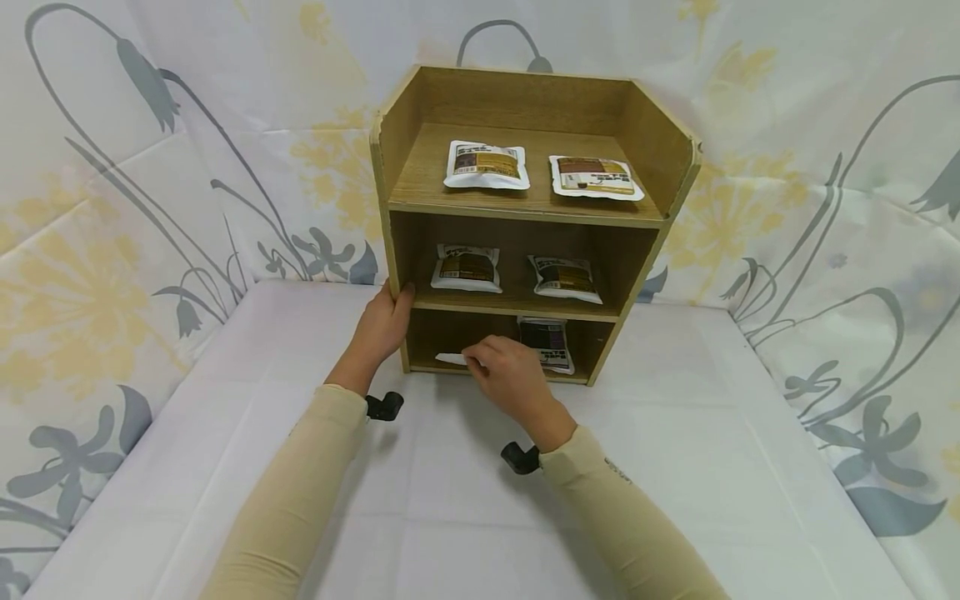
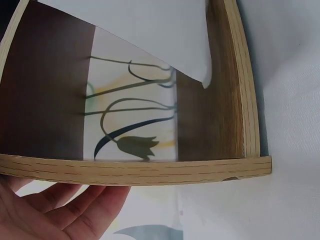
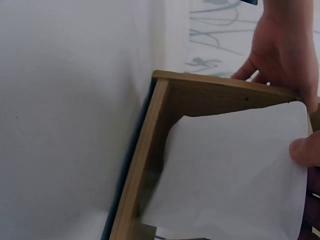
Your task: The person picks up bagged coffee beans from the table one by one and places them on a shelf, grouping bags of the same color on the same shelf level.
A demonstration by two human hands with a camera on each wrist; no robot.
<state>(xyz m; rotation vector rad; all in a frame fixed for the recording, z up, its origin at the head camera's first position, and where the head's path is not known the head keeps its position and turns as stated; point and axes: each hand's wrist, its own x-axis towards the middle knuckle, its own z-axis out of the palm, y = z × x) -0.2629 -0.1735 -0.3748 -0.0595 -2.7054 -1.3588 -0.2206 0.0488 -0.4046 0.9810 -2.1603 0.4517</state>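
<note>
A small wooden shelf (image 1: 525,215) with three levels stands against the patterned cloth. My left hand (image 1: 381,329) grips its left side panel, with fingers (image 2: 90,207) along the outer face. At the bottom level, my right hand (image 1: 513,379) pinches the edge of a flat packet whose white, unprinted side shows (image 3: 235,170). The thumb (image 3: 305,151) lies on that white face. The packet is tilted at the compartment's opening, partly inside. In the head view the right hand hides most of it. Beside that hand, a dark-labelled pouch (image 1: 545,340) leans in the right part of the bottom level.
Two white pouches with printed labels, left (image 1: 487,165) and right (image 1: 596,177), lie on the top level. The middle level holds another left pouch (image 1: 467,268) and right pouch (image 1: 564,278). White cloth covers the table (image 1: 465,517); floral cloth (image 1: 97,250) hangs around it.
</note>
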